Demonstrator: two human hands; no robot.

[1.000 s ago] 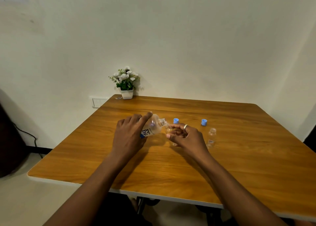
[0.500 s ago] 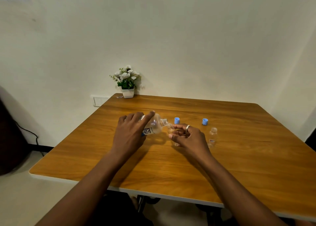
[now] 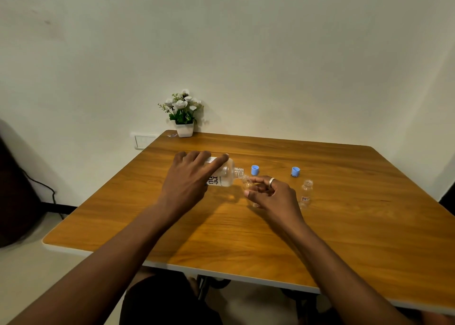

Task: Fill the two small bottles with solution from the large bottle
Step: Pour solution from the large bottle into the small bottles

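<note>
1. The left hand (image 3: 187, 180) grips the large bottle (image 3: 224, 175) from above. Its fingers are curled over the body and the index finger lies stretched along the top. The bottle is tipped almost flat above the table (image 3: 320, 238), with its uncapped neck pointing right.
2. The right hand (image 3: 273, 196) holds the first small bottle (image 3: 248, 186), thumb and fingers curled round it. There is a ring (image 3: 271, 181) on one finger. The bottle is clear and largely hidden by the fingers.
3. The large bottle's neck is at the mouth of the first small bottle. Whether they touch cannot be told, nor whether liquid is flowing.
4. The second small bottle (image 3: 306, 194) stands upright and uncapped on the table, just right of the right hand and apart from it. Its fill level is unreadable.
5. The left blue cap (image 3: 255, 170) and the right blue cap (image 3: 295, 171) lie on the table behind the bottles, well apart.
6. A flower pot (image 3: 184, 129) with white blooms sits at the far left corner, against the wall. A wall socket (image 3: 144, 141) is just left of that corner.
</note>
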